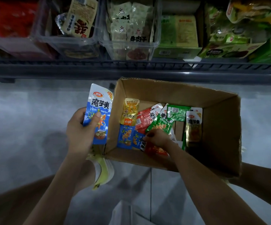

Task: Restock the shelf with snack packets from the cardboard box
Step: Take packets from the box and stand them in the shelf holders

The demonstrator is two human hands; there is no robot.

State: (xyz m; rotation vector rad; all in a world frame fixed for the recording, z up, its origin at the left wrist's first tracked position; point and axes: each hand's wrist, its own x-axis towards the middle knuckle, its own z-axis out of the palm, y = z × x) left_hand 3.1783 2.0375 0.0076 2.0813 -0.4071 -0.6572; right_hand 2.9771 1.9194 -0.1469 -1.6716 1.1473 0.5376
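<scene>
**Snack packets, cardboard box, two hands**

Left hand (81, 132) was raised just left of the cardboard box (220, 127), thumb and fingers clamped on one upright blue packet (99, 109). Right hand (157, 138) was down inside the box, fingers curled, pinching the lower end of a green packet (160, 125). Loose in the box: two small blue packs (125, 137), one yellow packet (130, 111), two red packets (145, 120) (one partly under the right wrist), a second green, one gold packet (194, 127). Beyond the box: shelf (131, 69) with three clear bins (131, 51)
</scene>
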